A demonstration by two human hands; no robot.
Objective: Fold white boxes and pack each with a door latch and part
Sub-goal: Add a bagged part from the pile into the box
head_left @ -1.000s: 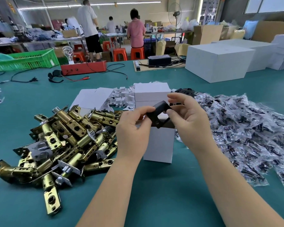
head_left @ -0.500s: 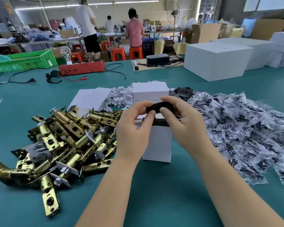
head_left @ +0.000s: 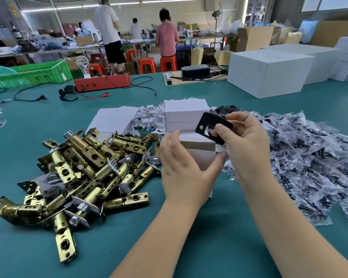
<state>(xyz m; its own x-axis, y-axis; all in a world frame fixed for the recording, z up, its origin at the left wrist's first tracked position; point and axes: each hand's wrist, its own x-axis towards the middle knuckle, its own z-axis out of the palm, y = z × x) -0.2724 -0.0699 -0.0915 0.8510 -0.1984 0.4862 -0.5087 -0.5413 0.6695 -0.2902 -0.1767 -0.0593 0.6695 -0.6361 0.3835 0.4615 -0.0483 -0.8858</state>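
The left hand (head_left: 186,169) grips 1 open white box (head_left: 199,155); the right hand (head_left: 247,141) pinches a black plate (head_left: 213,127) above it. Closing remains; many latches (head_left: 84,169) unpacked.

Looks like a small factory packing floor: a big green table (head_left: 169,247) piled with brass latches (head_left: 84,167), bagged parts (head_left: 309,157) right of them, workers (head_left: 167,35) at benches beyond.

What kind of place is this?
Most likely a factory packing floor: a heap of brass door latches, a pile of bagged parts, flat white boxes, and other workers at benches behind.
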